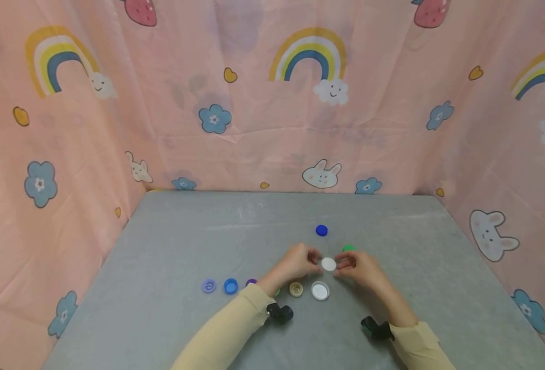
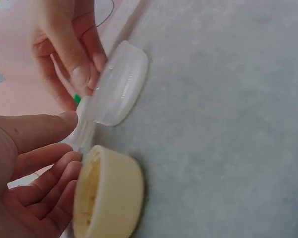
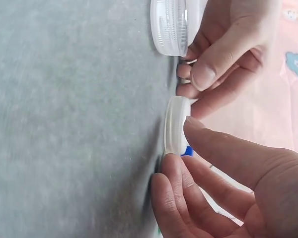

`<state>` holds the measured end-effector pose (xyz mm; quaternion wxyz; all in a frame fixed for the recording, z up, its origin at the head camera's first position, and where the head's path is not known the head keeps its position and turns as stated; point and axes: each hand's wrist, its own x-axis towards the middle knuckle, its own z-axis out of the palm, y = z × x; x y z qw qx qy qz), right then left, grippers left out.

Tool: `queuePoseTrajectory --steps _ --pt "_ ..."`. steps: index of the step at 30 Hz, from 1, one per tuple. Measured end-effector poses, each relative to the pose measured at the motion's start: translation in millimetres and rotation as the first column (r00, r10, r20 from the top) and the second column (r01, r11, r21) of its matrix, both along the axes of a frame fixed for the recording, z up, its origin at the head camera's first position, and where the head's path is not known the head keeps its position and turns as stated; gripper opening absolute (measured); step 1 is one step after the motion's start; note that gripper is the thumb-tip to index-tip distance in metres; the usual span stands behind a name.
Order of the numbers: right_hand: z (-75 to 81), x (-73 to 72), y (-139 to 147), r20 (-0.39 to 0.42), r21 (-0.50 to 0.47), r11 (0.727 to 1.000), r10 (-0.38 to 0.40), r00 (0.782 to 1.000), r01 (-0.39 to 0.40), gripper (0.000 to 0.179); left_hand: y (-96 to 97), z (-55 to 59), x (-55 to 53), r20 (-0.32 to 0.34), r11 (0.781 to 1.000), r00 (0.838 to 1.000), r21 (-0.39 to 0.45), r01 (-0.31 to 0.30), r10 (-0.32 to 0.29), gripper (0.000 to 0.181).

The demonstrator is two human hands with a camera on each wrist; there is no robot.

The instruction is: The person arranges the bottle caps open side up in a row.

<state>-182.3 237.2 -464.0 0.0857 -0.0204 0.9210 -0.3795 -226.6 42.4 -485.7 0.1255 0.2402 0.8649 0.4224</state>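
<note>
A round white bottle cap [image 1: 328, 264] lies flat side up between the two hands. My left hand [image 1: 300, 261] holds its left edge with thumb and fingertips. From the other side, the right hand [image 1: 360, 268] pinches the cap's rim; the right wrist view shows thumb and fingers on the white cap [image 3: 175, 126]. Whether it rests on the table or hovers just above cannot be told. Closer to the body sit a larger white cap with a translucent rim [image 1: 320, 291] and a cream cap [image 1: 296, 289], both hollow side up. In the left wrist view, the cream cap [image 2: 111, 191] stands beside the left fingers.
A dark blue cap [image 1: 321, 230] lies beyond the hands, and a green cap [image 1: 348, 247] is partly behind the right hand. Left of the left arm are a lavender cap [image 1: 209, 285] and a blue cap [image 1: 231, 286]; a purple cap [image 1: 251, 281] is partly covered by that arm.
</note>
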Motion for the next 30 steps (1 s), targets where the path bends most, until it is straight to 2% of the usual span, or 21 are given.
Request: queuePoseTrajectory --steps 8,21,30 --pt "-6.1 -5.1 -4 -0.041 -0.004 1.0 0.012 0.999 -0.012 0.039 5.3 -7.1 -2.0 -0.09 0.999 0.996 -0.032 0.008 -0.011 0.028" --pt "-12.8 -8.5 -5 -0.066 0.027 0.999 0.029 0.997 -0.027 0.039 4.8 -7.7 -2.2 -0.115 0.999 0.993 -0.05 0.013 -0.019 0.03" --pt "-10.3 -7.1 -5 -0.057 -0.006 0.999 0.041 0.998 -0.041 0.04 5.5 -3.0 0.4 -0.115 0.998 0.993 -0.053 0.015 -0.021 0.029"
